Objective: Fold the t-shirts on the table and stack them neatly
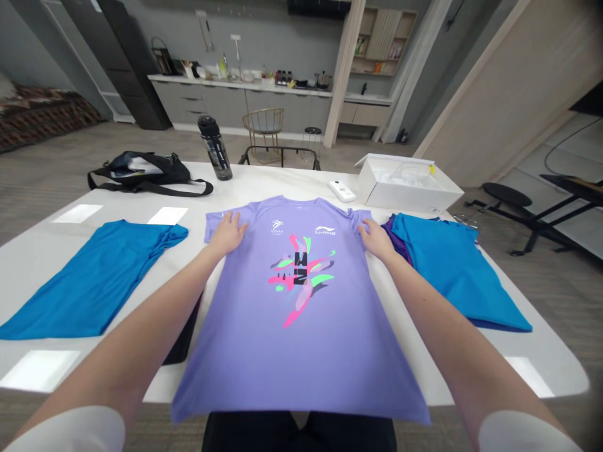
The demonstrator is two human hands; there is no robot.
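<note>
Purple T-shirt spread flat, print side up

Left hand (227, 232) and right hand (375, 238) rest with spread grip on the shoulders of the purple T-shirt (301, 307), which lies unfolded on the white tabletop (42, 251) (hem hanging over the near edge); no fold made yet.

Your white desk (424, 370) carries the purple shirt (301, 314), two blue shirts (94, 276) (461, 270), a black bag (146, 171), bottle (215, 147), remote (342, 191) and white box (407, 185).
</note>
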